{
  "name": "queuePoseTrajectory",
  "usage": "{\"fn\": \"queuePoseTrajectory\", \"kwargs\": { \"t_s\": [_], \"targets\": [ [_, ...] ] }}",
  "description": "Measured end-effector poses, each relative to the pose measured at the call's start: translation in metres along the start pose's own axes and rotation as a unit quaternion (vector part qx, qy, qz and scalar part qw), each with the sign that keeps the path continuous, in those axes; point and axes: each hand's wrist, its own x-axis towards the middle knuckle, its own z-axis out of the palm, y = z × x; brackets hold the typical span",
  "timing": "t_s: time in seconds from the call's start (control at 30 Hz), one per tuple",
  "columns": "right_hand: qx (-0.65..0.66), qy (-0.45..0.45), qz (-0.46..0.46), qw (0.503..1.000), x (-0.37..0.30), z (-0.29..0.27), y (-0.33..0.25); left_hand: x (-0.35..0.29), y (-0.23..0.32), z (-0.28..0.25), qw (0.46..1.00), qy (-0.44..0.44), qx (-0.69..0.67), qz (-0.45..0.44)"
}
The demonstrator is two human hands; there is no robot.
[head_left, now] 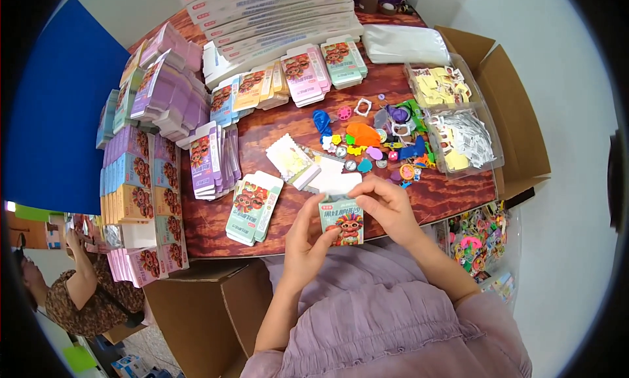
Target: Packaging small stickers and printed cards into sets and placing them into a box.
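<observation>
Close to the table's front edge I hold a small green cardboard box (pixel 342 222) with a colourful cartoon figure on its front. Its white top flap stands up. My left hand (pixel 308 237) is closed round the box's left side, thumb across the front. With the fingers of my right hand (pixel 386 207) I grip the upper right corner by the flap. Just beyond the box lie white cards (pixel 329 176) and a scalloped cream-coloured sheet (pixel 288 156). To the left sits a pile of flat green boxes (pixel 254 207). The inside of the held box is hidden.
Small colourful toys (pixel 363 135) are heaped centre right, beside clear trays of yellow pieces (pixel 440 86) and silver packets (pixel 464 139). Stacked boxes (pixel 141 181) line the left edge. Open cartons (pixel 196 306) flank the table. Another person (pixel 82 280) works at far left.
</observation>
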Motion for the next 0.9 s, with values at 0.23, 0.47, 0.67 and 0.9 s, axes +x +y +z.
{"fn": "queuePoseTrajectory", "kwargs": {
  "t_s": [0.23,0.47,0.67,0.9],
  "targets": [
    [0.037,0.048,0.044,0.997,-0.01,0.01,0.0,0.001,0.001,-0.006,0.992,-0.082,-0.018,-0.089],
    [-0.054,-0.022,0.01,0.998,-0.01,-0.003,0.021,0.0,-0.003,0.003,0.994,-0.068,0.009,-0.085],
    [0.088,0.025,0.143,0.985,-0.004,-0.004,0.016,-0.002,0.004,0.003,0.99,-0.09,0.028,-0.103],
    [-0.139,-0.081,0.054,0.986,0.0,-0.009,0.008,-0.007,0.0,0.0,0.991,-0.07,0.021,-0.109]
  ]
}}
